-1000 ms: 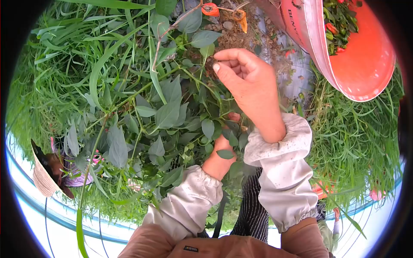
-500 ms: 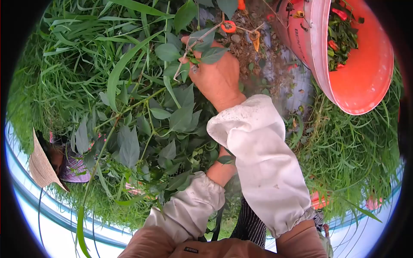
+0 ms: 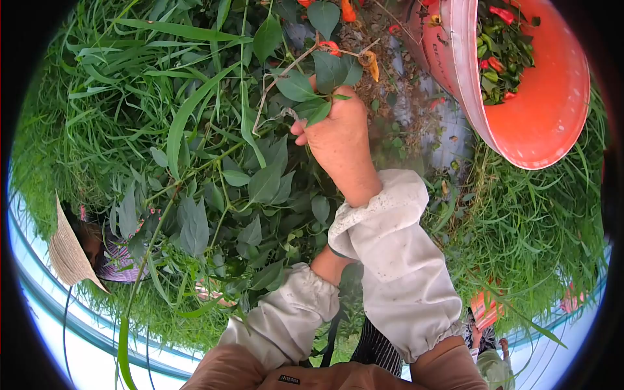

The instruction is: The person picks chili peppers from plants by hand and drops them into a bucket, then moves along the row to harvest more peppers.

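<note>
My right hand (image 3: 341, 133) is up among the leaves of a pepper plant (image 3: 266, 185), its fingers curled in. Green leaves (image 3: 296, 84) cover part of the fingers, so what they grip cannot be made out. Just beyond the hand, a dry twig (image 3: 289, 68) crosses the leaves. A red pepper (image 3: 329, 47) and a shrivelled orange pepper (image 3: 369, 65) hang close by. Of my left arm, the wrist (image 3: 330, 265) shows below the right sleeve (image 3: 403, 247); the left hand itself is hidden behind that sleeve and the foliage.
At the upper right a red bucket (image 3: 546, 123) lies tilted, with red and green peppers (image 3: 504, 58) inside. Pale sheeting (image 3: 442, 130) runs along the ground. Tall grass (image 3: 513, 214) grows on both sides. A person in a straw hat (image 3: 75, 247) is at the left.
My right hand has moved slightly right and down, and its fingers are more curled. The twig and nearby leaves have shifted. My left wrist stays nearly where it was.
</note>
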A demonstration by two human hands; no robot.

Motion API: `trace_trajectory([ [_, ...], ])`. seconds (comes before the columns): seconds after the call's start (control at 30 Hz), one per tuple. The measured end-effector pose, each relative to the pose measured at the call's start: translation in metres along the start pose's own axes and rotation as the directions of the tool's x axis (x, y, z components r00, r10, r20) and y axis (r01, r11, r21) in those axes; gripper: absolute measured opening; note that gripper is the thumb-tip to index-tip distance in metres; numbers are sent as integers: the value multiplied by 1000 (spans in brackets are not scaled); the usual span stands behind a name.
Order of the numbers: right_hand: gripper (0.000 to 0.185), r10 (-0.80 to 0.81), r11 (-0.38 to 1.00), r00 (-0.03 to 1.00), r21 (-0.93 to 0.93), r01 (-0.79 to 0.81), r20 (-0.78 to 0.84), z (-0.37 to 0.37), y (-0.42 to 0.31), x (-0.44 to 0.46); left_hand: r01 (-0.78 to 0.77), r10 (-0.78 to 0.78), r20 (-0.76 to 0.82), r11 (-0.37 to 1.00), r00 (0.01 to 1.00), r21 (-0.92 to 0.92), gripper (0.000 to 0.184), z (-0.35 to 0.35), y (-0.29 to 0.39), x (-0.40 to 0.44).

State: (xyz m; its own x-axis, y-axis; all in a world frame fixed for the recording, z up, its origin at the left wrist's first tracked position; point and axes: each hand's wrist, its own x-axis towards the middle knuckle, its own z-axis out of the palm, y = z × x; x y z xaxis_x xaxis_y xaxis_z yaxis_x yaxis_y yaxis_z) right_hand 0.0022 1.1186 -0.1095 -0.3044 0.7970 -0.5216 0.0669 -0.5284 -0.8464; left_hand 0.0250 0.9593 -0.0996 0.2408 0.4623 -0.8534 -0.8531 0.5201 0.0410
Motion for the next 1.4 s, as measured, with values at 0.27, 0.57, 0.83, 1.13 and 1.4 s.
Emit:
trace_trajectory([
  [0.27,39,36,998,995,46,-32,-91,-28,0,-41,-96,87,76,986,993,136,35,-7,1,-3],
  [0.57,42,-126,992,950,-39,120,-287,-9,-18,0,62,-92,-196,987,976,-151,32,11,4,-4],
  [0.83,33,58,995,996,-72,-62,-67,-16,-52,-4,78,-99,-140,986,985,-147,28,13,6,4],
  [1.13,22,275,942,961,206,-265,-19,-69,-32,-4,48,-99,-269,981,958,-189,23,-7,-6,13],
  [1.4,46,-86,996,945,9,94,-317,-76,12,114,24,-72,-383,991,921,-129,23,12,2,11],
])
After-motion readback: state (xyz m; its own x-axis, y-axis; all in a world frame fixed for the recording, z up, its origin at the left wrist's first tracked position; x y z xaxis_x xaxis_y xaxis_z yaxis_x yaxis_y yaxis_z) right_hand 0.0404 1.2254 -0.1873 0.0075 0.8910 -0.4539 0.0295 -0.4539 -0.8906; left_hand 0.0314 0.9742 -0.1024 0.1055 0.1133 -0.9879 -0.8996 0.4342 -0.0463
